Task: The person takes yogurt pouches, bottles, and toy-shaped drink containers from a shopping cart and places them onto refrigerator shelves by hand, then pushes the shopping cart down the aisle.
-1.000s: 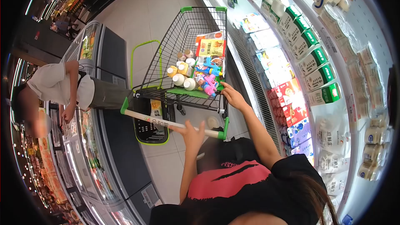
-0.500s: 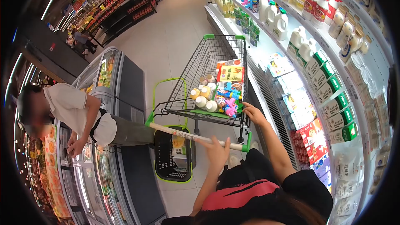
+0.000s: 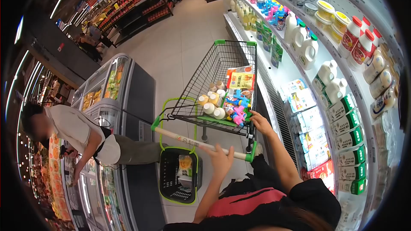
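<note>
My left hand (image 3: 218, 161) is closed over the pale handle bar of a shopping cart (image 3: 182, 134). My right hand (image 3: 261, 124) is at the cart's near right corner, fingers stretched out against the wire rim; it grips nothing that I can see. Inside the wire basket lie several white and yellow bottles (image 3: 213, 102), bright packets (image 3: 240, 79), and a blue and pink toy-like item (image 3: 237, 107). Left of my left hand, a black basket with a green rim (image 3: 169, 188) holds a few packaged goods (image 3: 185, 166).
On the right runs a lit refrigerated shelf with milk jugs (image 3: 308, 53), tubs (image 3: 325, 10) and green-topped cartons (image 3: 349, 141). A person in a light shirt (image 3: 75, 122) stands at the left by freezer cabinets (image 3: 143, 98). Tiled floor (image 3: 167, 51) stretches ahead.
The cart and both hands keep nearly the same place in view. Shelf goods have shifted right and downward in the picture. The other person's hand has lowered toward the freezer.
</note>
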`<state>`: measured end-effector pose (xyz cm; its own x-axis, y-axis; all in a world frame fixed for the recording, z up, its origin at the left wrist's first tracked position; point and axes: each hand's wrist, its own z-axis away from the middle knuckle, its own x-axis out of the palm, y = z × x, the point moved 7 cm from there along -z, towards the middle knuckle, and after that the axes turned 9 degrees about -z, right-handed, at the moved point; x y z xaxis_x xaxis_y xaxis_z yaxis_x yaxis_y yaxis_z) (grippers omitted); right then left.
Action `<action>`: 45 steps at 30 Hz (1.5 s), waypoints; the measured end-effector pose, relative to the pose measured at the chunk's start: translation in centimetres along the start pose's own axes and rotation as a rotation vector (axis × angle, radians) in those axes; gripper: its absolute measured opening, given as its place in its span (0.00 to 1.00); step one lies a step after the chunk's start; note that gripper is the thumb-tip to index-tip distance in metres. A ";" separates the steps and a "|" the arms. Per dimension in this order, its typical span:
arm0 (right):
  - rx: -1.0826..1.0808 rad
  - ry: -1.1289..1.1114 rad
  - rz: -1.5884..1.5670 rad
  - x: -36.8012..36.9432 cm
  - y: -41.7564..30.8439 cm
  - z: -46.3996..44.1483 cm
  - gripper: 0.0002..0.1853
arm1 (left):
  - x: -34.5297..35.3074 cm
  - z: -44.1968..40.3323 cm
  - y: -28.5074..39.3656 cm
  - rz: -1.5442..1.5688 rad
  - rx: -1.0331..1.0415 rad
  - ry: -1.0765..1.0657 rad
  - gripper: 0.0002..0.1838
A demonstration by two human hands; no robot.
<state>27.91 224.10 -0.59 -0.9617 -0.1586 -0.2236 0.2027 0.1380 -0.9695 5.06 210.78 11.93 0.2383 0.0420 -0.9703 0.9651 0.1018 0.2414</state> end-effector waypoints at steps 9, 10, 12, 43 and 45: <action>0.013 -0.095 0.088 -2.5 1.6 -11.0 0.10 | 1.8 -10.8 1.3 0.142 -0.132 -0.104 0.42; 0.011 -0.091 0.085 -2.5 2.2 -11.8 0.10 | 2.1 -11.5 1.2 0.138 -0.128 -0.102 0.42; -0.078 -0.034 0.106 -3.2 2.3 -14.3 0.09 | 2.1 -14.1 1.7 0.099 -0.139 -0.104 0.43; -0.097 0.066 0.285 5.4 4.4 -48.3 0.09 | -1.8 -52.0 -8.6 -0.245 -0.168 -0.244 0.34; -0.094 0.088 0.472 7.0 3.8 -49.6 0.07 | -1.8 -54.0 -10.5 -0.222 -0.194 -0.224 0.32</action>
<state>12.84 271.97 -0.82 -0.7813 0.0254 -0.6236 0.6070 0.2633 -0.7498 -11.35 263.27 12.06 0.0645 -0.2192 -0.9736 0.9624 0.2717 0.0026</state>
